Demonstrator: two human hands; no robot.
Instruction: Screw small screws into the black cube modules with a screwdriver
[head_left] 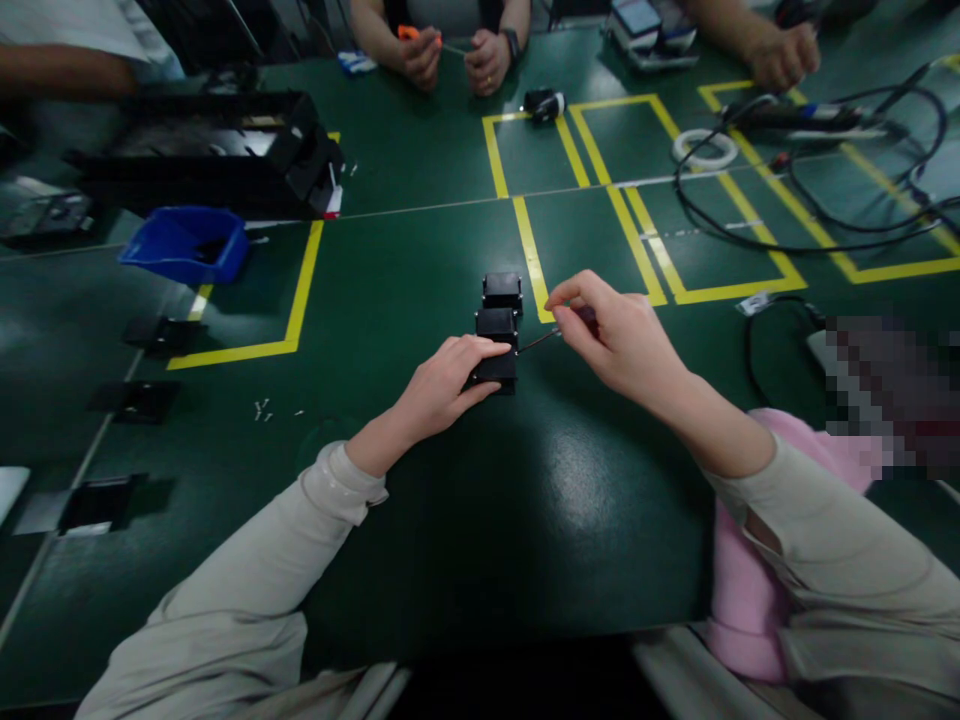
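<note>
Three small black box-shaped parts stand in a row on the green table. My left hand [448, 380] grips the nearest black part [498, 369], fingers wrapped round its top and side. The middle part [496, 323] and the far part [502, 290] lie just beyond it. My right hand [611, 335] is closed on a thin screwdriver [541, 341] whose metal tip points left at the side of the nearest part.
Yellow tape outlines [303, 290] mark the table. A blue bin [184, 243] and a black tray [217, 150] sit at the far left, flat black plates [154, 333] along the left edge, loose screws [262, 409] nearby. Black cables [810, 190] sprawl at right. Other people's hands [450, 60] work across the table.
</note>
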